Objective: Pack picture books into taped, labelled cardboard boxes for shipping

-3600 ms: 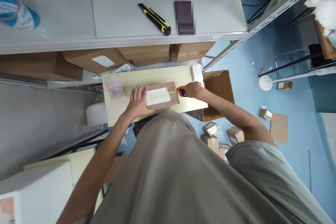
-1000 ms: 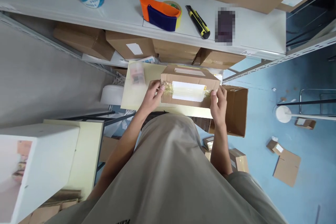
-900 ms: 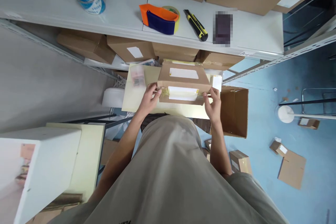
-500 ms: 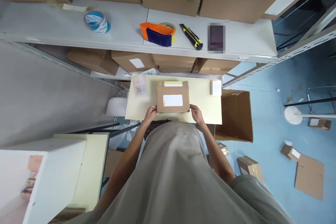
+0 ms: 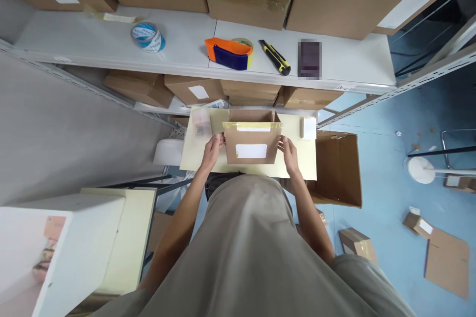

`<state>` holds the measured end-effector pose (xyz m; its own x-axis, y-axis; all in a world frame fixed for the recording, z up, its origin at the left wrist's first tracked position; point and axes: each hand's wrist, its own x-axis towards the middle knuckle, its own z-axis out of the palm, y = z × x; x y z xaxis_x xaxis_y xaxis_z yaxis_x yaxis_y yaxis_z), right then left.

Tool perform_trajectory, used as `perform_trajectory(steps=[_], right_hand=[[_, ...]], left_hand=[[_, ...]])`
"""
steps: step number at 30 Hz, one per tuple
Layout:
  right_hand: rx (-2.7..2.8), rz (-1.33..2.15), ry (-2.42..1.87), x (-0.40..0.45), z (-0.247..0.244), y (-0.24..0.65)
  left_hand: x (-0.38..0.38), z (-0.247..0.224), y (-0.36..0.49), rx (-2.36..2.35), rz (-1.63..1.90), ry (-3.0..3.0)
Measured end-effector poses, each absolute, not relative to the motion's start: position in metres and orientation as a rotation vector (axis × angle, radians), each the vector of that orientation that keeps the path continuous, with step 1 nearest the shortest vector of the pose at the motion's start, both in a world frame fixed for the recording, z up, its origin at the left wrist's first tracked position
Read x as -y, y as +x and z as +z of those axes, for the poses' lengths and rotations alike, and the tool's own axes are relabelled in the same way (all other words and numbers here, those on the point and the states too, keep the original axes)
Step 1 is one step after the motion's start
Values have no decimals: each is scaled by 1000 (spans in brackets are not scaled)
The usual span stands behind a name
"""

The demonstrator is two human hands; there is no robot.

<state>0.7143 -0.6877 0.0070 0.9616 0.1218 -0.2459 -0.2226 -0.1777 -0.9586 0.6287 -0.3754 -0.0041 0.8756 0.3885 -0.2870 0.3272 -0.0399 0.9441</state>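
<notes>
A brown cardboard box (image 5: 251, 138) is over the pale yellow table in front of me. A white label and a strip of yellowish tape show on the panel facing up. An opening shows along its far side, but I cannot make out anything inside. My left hand (image 5: 213, 149) grips the left edge of the box, fingers curled against the side. At the right edge, my right hand (image 5: 288, 152) holds it in the same way. Left of the box lies a clear plastic packet (image 5: 201, 122), and a small white box (image 5: 308, 128) stands at the table's right end.
Across the shelf (image 5: 182, 34) above are a blue-and-white tape roll (image 5: 148, 37), an orange-and-navy tape dispenser (image 5: 230, 54) and a yellow-black utility knife (image 5: 275, 57). A large open carton (image 5: 337, 168) stands right of the table. Flattened cardboard (image 5: 447, 262) lies on the floor.
The box has tilted and risen toward me, and its far side now shows an opening. Both hands have moved away from me along its sides. The view has shifted slightly.
</notes>
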Motion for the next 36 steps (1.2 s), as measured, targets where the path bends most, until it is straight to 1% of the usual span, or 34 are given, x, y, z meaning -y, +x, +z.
perform_trajectory(steps=[4, 7, 10, 12, 15, 18, 24, 27, 32, 36], right_hand=[[-71, 274, -1681, 689, 28, 703], [-48, 349, -1725, 684, 20, 705], [-31, 508, -1833, 682, 4, 712], [-37, 545, -1940, 682, -2, 718], [-37, 394, -2095, 678, -1, 729], [7, 213, -2257, 662, 7, 744], [63, 204, -2590, 635, 14, 760], [29, 173, -2634, 648, 13, 760], [-15, 141, -2588, 677, 12, 756], [-21, 142, -2563, 682, 14, 754]], left_hand=[[378, 10, 611, -610, 134, 1603], [375, 5, 607, -635, 86, 1630], [370, -12, 608, -707, -87, 1708], [369, -22, 611, -776, -151, 1762], [372, -25, 622, -786, -69, 1890], [380, -11, 644, -725, 16, 2069], [387, 13, 683, -743, 34, 2246], [370, 8, 674, -810, 44, 2229], [331, -12, 642, -948, 85, 2113], [323, -21, 631, -943, 98, 2057]])
